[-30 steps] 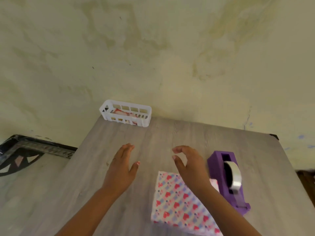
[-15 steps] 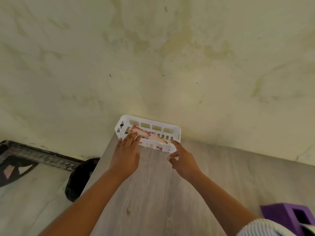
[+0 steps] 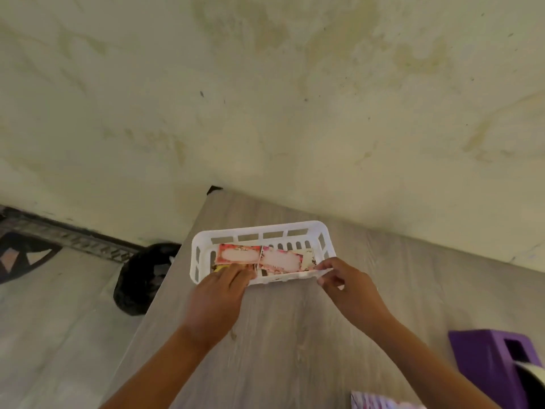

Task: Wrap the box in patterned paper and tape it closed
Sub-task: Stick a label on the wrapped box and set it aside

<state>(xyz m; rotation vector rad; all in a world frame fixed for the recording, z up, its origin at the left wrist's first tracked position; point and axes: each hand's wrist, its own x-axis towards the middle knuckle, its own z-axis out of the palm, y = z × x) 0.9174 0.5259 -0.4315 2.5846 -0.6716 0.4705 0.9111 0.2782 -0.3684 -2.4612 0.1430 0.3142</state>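
Observation:
A white slotted basket (image 3: 295, 226) stands on the grey wood table (image 3: 295, 335) near its far left corner. Pink and red label cards (image 3: 239, 255) lie inside it. My left hand (image 3: 218, 293) reaches over the basket's near left rim, its fingers laid onto the cards. My right hand (image 3: 351, 287) pinches the near right corner of the rim. A corner of the box in heart-patterned paper (image 3: 377, 402) shows at the bottom edge. The purple tape dispenser (image 3: 489, 361) stands at the lower right, apart from both hands.
The stained wall (image 3: 295, 98) runs along the table's far edge. A black bag (image 3: 144, 278) sits on the floor beside the table's left edge. Bare tabletop lies between the basket and the wrapped box.
Both hands left the wrapped box and reached forward to the basket. The basket now stands farther from the wall, nearer to me. My view has shifted forward and left.

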